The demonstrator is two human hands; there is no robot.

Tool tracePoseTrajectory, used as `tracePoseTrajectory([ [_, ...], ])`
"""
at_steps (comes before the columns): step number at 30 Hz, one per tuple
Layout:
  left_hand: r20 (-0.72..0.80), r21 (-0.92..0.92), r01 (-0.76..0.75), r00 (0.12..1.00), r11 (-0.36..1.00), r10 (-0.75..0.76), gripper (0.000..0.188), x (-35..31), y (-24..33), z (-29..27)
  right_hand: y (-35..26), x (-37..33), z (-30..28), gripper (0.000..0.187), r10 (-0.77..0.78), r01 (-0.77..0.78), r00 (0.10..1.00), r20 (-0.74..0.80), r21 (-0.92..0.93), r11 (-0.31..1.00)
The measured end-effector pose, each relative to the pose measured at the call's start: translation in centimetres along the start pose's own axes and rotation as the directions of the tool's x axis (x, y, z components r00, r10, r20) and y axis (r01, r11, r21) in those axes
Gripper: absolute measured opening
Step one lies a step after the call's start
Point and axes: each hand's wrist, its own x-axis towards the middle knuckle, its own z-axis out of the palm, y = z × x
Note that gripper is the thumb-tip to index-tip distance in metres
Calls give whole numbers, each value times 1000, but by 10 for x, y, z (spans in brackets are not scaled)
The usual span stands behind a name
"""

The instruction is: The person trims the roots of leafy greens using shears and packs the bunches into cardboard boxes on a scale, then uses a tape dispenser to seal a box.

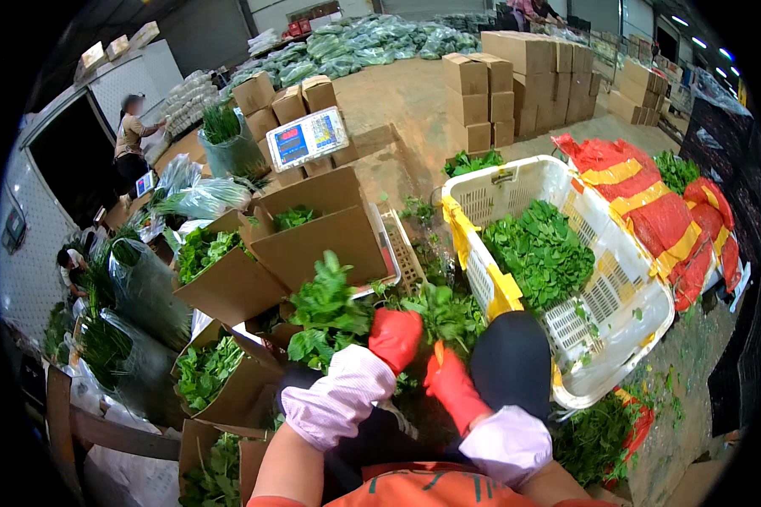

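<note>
My left hand [395, 338], in a red glove, is closed around a bunch of leafy greens [325, 300] whose leaves spread out to its left. My right hand [457, 390], also gloved in red, is beside my knee with its fingers closed. What it holds, if anything, I cannot make out. More leafy greens [442, 317] lie just beyond both hands. Right of them, a white plastic crate [610, 365] with yellow tape on its rim holds a heap of loose green leaves [539, 255]. An open cardboard box [317, 245] stands ahead of my left hand.
A digital scale display [307, 139] rises behind the boxes. Bagged long greens [148, 291] line the left. Red and yellow mesh sacks [643, 207] lie beyond the crate. Stacked cartons [528, 80] stand farther back, and a person [133, 139] is at the far left.
</note>
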Motion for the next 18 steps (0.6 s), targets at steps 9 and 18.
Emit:
tracePoseTrajectory([
  [9, 183, -52, 6, 983, 999, 3, 13, -7, -1, 6, 7, -34, 17, 32, 188, -193, 981, 45, 185, 964],
  [18, 201, -292, 133, 977, 947, -75, 29, -1, -16, -5, 2, -38, 25, 23, 238, -246, 969, 63, 268, 932],
])
